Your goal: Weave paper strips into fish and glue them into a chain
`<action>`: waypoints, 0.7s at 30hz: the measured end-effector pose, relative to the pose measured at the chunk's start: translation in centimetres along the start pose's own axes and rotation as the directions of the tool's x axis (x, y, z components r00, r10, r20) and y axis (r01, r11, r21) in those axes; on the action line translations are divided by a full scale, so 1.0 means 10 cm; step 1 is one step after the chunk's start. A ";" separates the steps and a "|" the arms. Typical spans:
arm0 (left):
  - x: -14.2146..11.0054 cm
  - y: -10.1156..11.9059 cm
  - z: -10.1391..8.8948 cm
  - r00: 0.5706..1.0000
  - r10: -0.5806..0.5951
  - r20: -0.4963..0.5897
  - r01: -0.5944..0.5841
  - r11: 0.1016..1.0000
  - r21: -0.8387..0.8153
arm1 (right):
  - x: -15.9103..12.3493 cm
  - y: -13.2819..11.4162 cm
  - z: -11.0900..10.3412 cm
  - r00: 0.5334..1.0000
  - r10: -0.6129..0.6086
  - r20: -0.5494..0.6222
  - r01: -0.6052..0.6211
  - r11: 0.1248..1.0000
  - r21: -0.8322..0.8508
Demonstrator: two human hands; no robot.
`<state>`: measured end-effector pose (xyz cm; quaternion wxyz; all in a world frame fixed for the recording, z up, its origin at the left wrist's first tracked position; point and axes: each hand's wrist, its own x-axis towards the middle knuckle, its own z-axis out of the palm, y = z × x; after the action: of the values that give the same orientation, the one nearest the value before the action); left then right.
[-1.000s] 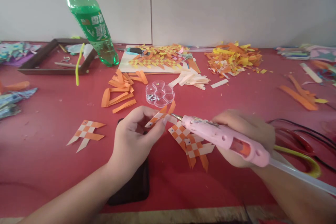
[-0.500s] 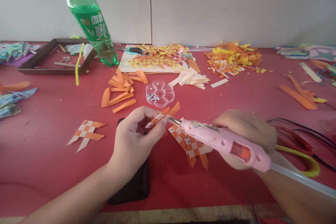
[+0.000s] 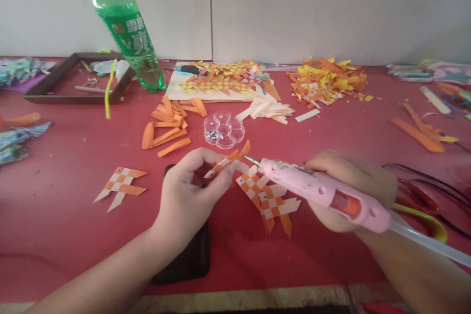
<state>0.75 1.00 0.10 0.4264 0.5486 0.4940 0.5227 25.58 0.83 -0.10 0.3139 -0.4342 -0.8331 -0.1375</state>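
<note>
The left hand [image 3: 193, 181], fingers closed to a pinch, has hold of a small orange-and-white woven paper fish [image 3: 222, 164] above the black phone-like object [image 3: 189, 255], while the right hand [image 3: 349, 189] is wrapped around a pink glue gun [image 3: 324, 191], its metal tip near the fish's tail, perhaps just clear of it. Beyond them sits the clear flower-shaped tray [image 3: 224, 130], then the orange and yellow scraps [image 3: 327, 81].

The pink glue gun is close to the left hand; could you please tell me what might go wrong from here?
The metal tip of the pink glue gun points toward the left hand, so a slip might burn it. Glue could also drip onto the checkered paper fish lying near the tip.
</note>
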 end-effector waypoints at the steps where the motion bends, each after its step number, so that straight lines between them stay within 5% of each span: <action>1: 0.00 0.00 0.00 1.000 -0.006 -0.006 0.006 1.000 0.008 | 0.01 0.00 0.00 1.000 -0.005 -0.002 0.005 1.000 0.013; 8: 0.00 0.00 0.01 1.000 0.008 -0.026 -0.007 0.999 0.038 | 0.05 -0.02 -0.07 0.995 -0.037 0.098 0.030 0.997 0.065; 21: -0.01 0.03 0.01 0.999 -0.048 -0.026 0.048 0.999 0.025 | 0.03 -0.03 -0.05 0.995 0.008 0.100 -0.006 1.000 -0.017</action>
<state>0.87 0.81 0.37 0.4254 0.5353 0.5192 0.5129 25.41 0.61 0.48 0.2685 -0.4462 -0.8450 -0.1213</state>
